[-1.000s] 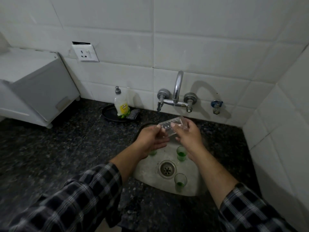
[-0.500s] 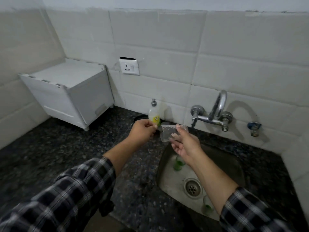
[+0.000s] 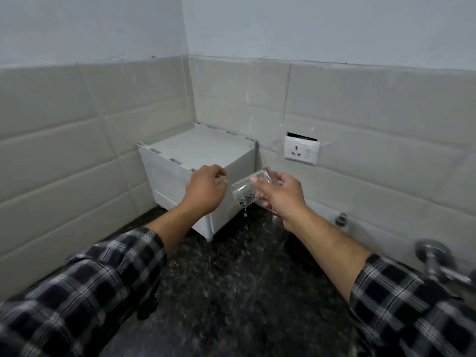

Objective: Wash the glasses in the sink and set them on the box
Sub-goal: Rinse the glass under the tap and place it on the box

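Observation:
A clear glass (image 3: pixel 244 189) lies tilted on its side in my right hand (image 3: pixel 279 195), mouth pointing left and down, with water dripping from its rim onto the counter. My left hand (image 3: pixel 206 188) hovers just left of the glass, fingers loosely curled and holding nothing, in front of the box's near corner. The white box (image 3: pixel 203 150) stands in the wall corner behind both hands, and its flat top is bare. The sink and the other glasses are out of view.
Dark speckled stone counter (image 3: pixel 231 292) fills the foreground. A wall socket (image 3: pixel 301 150) sits right of the box. The chrome tap (image 3: pixel 438 261) is blurred at the right edge, with the soap bottle's cap (image 3: pixel 341 219) behind my right forearm.
My view and both hands have swung left from the sink toward the box. My left hand has let go of the glass, which my right hand now carries alone, dripping.

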